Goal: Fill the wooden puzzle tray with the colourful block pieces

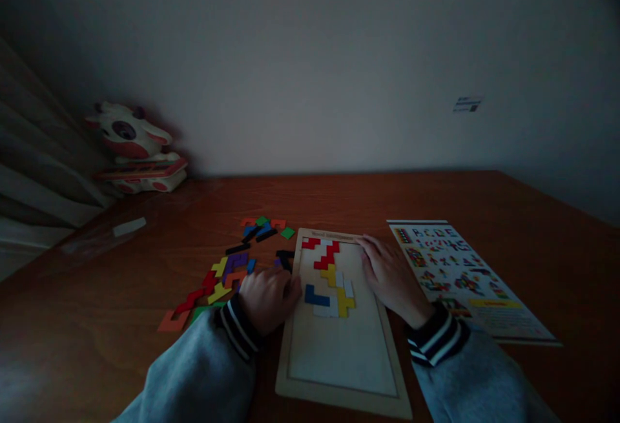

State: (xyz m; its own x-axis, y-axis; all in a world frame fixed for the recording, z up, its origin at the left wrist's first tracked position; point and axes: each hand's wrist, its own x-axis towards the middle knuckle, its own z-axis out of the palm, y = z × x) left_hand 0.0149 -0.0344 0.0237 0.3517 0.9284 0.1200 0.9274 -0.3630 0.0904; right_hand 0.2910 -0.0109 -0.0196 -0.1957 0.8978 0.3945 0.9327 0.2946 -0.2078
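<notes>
Fingers of your right hand [394, 278] are extending, ungripping, over the tray [345, 403] between your hands; your left hand [268, 300] is curling, grip unclear. Light pressure should be keeping inlaid pieces [345, 307] aligned.

Looks like a home, play spot at a table

Table [339, 200] = landmark: brown wood-look top, pushed up to a plain pale wall [310, 74]. Cow-shaped toy keyboard [145, 152] on its far left corner. Light curtain [43, 171] hangs beside its left side. Colored puzzle blocks [237, 261], framed puzzle board [341, 352], printed picture sheet [460, 274] on top. Dim light. Reads domestic; exact room unclear.
</notes>
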